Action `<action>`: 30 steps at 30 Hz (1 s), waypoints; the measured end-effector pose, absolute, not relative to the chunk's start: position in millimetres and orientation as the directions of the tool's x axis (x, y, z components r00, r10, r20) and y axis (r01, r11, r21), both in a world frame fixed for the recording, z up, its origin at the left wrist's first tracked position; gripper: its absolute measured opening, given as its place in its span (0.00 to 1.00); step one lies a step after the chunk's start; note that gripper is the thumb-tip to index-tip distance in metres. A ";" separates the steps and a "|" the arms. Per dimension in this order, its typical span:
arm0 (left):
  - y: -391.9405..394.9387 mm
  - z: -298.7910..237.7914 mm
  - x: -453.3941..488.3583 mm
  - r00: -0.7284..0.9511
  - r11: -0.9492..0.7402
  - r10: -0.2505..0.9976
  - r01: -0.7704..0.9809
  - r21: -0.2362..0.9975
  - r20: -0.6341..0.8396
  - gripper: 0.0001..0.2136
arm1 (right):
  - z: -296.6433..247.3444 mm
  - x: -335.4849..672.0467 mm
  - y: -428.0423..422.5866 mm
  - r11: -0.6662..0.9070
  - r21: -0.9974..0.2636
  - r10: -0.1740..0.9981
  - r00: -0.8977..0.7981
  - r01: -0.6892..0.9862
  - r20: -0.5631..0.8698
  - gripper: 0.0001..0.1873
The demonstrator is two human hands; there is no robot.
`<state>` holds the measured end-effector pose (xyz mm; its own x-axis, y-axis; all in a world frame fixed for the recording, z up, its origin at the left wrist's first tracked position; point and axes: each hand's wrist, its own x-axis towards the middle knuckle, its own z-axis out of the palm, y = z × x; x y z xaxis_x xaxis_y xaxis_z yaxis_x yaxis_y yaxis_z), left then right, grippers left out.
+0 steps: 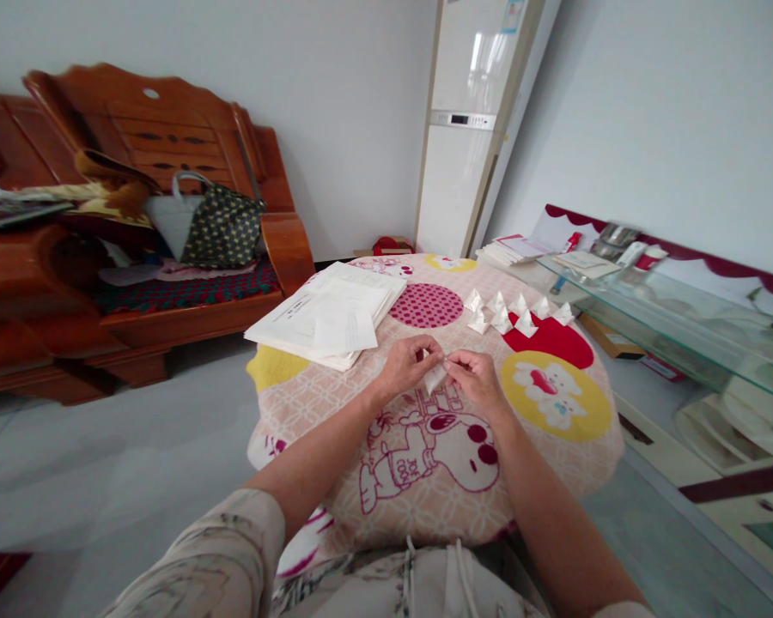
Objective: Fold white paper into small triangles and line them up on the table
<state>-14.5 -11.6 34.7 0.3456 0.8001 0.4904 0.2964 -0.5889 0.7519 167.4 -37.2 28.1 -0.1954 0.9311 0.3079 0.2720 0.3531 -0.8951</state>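
My left hand (407,364) and my right hand (477,378) meet above the middle of the round table, fingertips pinched together. Between them they hold a small piece of folded paper (433,378), partly hidden by the fingers. Beyond my right hand, several small white folded paper pieces (499,312) with pointed tops stand in two rough rows on the cloth. To the left of my hands lies a stack of printed paper sheets (296,319), with a smaller loose sheet (344,324) on top.
A patterned tablecloth (335,412) covers the table. On the right stands a glass-topped cabinet (676,313) bearing papers and containers. A wooden sofa (167,129) with a dark patterned bag (222,225) is at the left. A tall white air conditioner (457,180) stands behind.
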 end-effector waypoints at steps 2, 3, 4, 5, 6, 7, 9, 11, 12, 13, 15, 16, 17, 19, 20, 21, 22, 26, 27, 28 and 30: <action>-12.6 35.1 -13.7 0.349 -0.621 0.781 0.340 0.706 0.519 0.11 | 27.5 166.3 -37.2 0.355 -0.891 0.930 -0.201 0.282 0.307 0.11; -13.4 35.2 -13.0 0.354 -0.635 0.771 0.353 0.688 0.530 0.10 | 27.1 165.8 -37.1 0.353 -0.891 0.931 -0.206 0.286 0.302 0.11; -14.2 35.3 -12.3 0.358 -0.646 0.762 0.363 0.672 0.539 0.10 | 26.7 165.4 -36.9 0.350 -0.891 0.931 -0.212 0.290 0.296 0.12; -15.1 35.4 -11.6 0.360 -0.654 0.756 0.373 0.658 0.546 0.10 | 26.2 165.1 -36.6 0.347 -0.891 0.931 -0.219 0.292 0.290 0.12; -15.9 35.5 -10.9 0.361 -0.661 0.750 0.385 0.645 0.554 0.09 | 25.8 165.0 -36.4 0.343 -0.893 0.932 -0.226 0.292 0.284 0.12; -16.4 35.5 -10.3 0.361 -0.669 0.743 0.396 0.629 0.563 0.09 | 25.4 165.1 -36.2 0.340 -0.895 0.932 -0.232 0.288 0.279 0.12; -16.8 35.3 -9.2 0.367 -0.694 0.719 0.416 0.587 0.590 0.08 | 25.2 165.9 -35.9 0.329 -0.905 0.933 -0.241 0.269 0.267 0.12; -16.3 34.3 -8.2 0.374 -0.726 0.685 0.421 0.544 0.625 0.08 | 25.5 167.1 -35.8 0.312 -0.918 0.937 -0.238 0.245 0.255 0.11; -16.0 33.5 -7.6 0.378 -0.739 0.671 0.416 0.530 0.638 0.08 | 25.7 167.8 -35.9 0.303 -0.924 0.940 -0.233 0.235 0.249 0.11; -15.7 32.7 -6.9 0.382 -0.747 0.661 0.408 0.525 0.646 0.08 | 25.9 168.3 -35.9 0.295 -0.928 0.943 -0.228 0.229 0.243 0.11; -15.5 31.4 -5.5 0.386 -0.752 0.658 0.381 0.538 0.647 0.08 | 26.3 168.9 -35.8 0.283 -0.932 0.947 -0.218 0.226 0.235 0.11; -15.5 31.2 -5.0 0.384 -0.748 0.664 0.361 0.557 0.642 0.08 | 26.5 168.9 -35.8 0.283 -0.932 0.948 -0.214 0.226 0.236 0.11; -15.4 31.3 -5.0 0.366 -0.737 0.676 0.338 0.585 0.640 0.08 | 26.8 168.8 -35.9 0.286 -0.932 0.948 -0.208 0.222 0.241 0.11; -14.1 32.3 -6.5 0.273 -0.692 0.722 0.280 0.665 0.636 0.10 | 28.0 168.2 -36.2 0.296 -0.935 0.947 -0.186 0.193 0.261 0.10; -12.5 32.8 -8.2 0.201 -0.660 0.751 0.249 0.709 0.628 0.10 | 28.7 167.9 -36.5 0.299 -0.940 0.947 -0.174 0.167 0.270 0.10; -10.2 33.0 -10.4 0.124 -0.621 0.783 0.215 0.753 0.610 0.11 | 29.6 167.7 -36.9 0.298 -0.945 0.948 -0.160 0.135 0.276 0.10; -7.2 32.6 -12.9 0.053 -0.582 0.811 0.181 0.793 0.583 0.11 | 30.4 167.8 -37.2 0.293 -0.951 0.950 -0.142 0.101 0.278 0.09; 7.4 23.7 -20.2 0.014 -0.322 0.946 -0.097 0.942 0.325 0.19 | 31.7 169.4 -37.8 0.258 -0.966 0.963 -0.085 0.009 0.256 0.04; 10.4 20.7 -20.6 0.054 -0.216 0.972 -0.189 0.958 0.230 0.21 | 31.6 170.0 -37.8 0.248 -0.969 0.965 -0.082 -0.003 0.247 0.05; 12.7 18.1 -20.5 0.107 -0.117 0.983 -0.259 0.959 0.149 0.23 | 31.3 170.5 -37.8 0.239 -0.971 0.967 -0.082 -0.019 0.240 0.05; 14.8 15.4 -19.6 0.208 0.044 0.978 -0.359 0.932 0.034 0.24 | 31.0 171.6 -37.7 0.227 -0.972 0.968 -0.092 -0.068 0.232 0.05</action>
<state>-19.6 14.8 15.4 0.2079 0.9775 0.0342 -0.3593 0.0439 0.9322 171.6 -37.7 31.0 -0.0919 0.9682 0.2325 -0.0681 0.2268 -0.9716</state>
